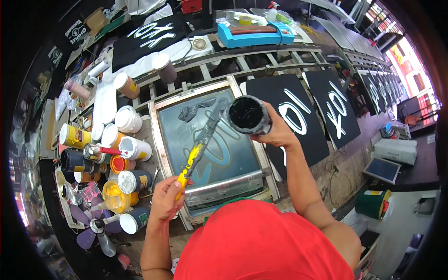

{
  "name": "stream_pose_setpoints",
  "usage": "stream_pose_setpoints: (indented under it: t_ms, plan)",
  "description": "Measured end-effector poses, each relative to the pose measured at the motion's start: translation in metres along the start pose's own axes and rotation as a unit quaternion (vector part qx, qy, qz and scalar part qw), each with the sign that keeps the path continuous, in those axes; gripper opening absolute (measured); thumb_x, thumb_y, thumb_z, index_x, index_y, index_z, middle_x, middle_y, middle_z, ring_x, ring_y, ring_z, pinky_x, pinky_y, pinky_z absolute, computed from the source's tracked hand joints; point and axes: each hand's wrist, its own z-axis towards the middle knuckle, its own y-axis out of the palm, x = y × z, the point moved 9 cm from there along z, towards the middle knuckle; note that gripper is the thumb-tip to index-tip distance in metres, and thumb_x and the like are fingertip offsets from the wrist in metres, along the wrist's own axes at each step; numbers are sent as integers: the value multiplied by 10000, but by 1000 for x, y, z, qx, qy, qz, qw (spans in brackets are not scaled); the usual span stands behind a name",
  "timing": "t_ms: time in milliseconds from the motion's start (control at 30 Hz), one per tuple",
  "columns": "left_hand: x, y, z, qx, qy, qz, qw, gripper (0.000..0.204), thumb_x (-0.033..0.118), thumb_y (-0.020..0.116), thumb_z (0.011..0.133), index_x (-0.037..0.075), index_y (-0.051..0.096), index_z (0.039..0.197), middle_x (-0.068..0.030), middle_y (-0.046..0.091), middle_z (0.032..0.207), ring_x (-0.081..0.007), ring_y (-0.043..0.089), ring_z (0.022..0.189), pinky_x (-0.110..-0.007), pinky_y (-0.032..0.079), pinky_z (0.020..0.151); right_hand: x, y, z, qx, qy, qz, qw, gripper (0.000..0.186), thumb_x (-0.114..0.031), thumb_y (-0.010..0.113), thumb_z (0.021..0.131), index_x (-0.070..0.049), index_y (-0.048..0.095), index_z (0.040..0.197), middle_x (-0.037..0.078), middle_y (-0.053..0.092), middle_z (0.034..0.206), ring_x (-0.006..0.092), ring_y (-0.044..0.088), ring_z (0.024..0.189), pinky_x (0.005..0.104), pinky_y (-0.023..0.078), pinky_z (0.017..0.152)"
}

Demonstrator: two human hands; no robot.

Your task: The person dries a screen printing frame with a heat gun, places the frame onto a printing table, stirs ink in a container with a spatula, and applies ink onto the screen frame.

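My left hand [166,198] is closed round the yellow handle of an ink-coated spatula [204,135]. Its dark blade slants up and away over the screen printing frame [157,135]. In my right hand [279,128] is an open jar of black ink [247,115], tilted so its dark inside shows; the blade's tip is close beside the rim, and I cannot tell if they touch. Below them, a streak of thick dark ink [196,109] lies on the mesh near the frame's far end. A metal-edged squeegee [226,189] rests across the frame's near end.
To the left stand several ink pots, among them a yellow one [74,136] and a white one [128,119], with a purple fan [96,227] nearer me. Black printed fabric panels [280,88] lie to the right. A blue machine [255,35] sits beyond the metal rail.
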Motion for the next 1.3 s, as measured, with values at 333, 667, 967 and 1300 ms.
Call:
stream_pose_setpoints:
  t_ms: [333, 667, 967, 1300]
  plan:
    - [-29, 1, 24, 87, 75, 126, 985, 306, 221, 544, 1066, -38, 667, 1170, 70, 451, 643, -13, 350, 455, -226, 257, 405, -24, 6, -4, 337, -32, -192, 921, 1026, -265, 989, 552, -96, 463, 1416, 145, 502, 1371, 385, 460, 1280, 504, 400, 1096]
    - [-65, 24, 38, 106, 86, -10, 991, 275, 218, 541, 1079, -18, 640, 1179, 35, 478, 696, -25, 354, 444, -229, 266, 395, -35, 37, 7, 402, -83, -249, 877, 1052, -285, 996, 553, -165, 444, 1441, 129, 425, 1412, 417, 362, 1321, 580, 374, 1069]
    - [-61, 37, 34, 63, 56, -55, 995, 279, 191, 521, 1078, -33, 647, 1184, 35, 493, 713, -22, 366, 472, -223, 281, 413, -17, 43, 13, 399, -65, -289, 868, 1021, -275, 993, 568, -208, 455, 1434, 101, 419, 1423, 390, 353, 1338, 594, 379, 1056]
    - [-29, -64, 77, 102, 85, -8, 991, 375, 320, 556, 1050, -24, 703, 1079, -20, 566, 716, -63, 457, 476, -248, 341, 423, 53, 19, 19, 315, 110, -328, 884, 1011, -329, 978, 589, -189, 459, 1445, 112, 441, 1443, 395, 404, 1334, 606, 448, 1026]
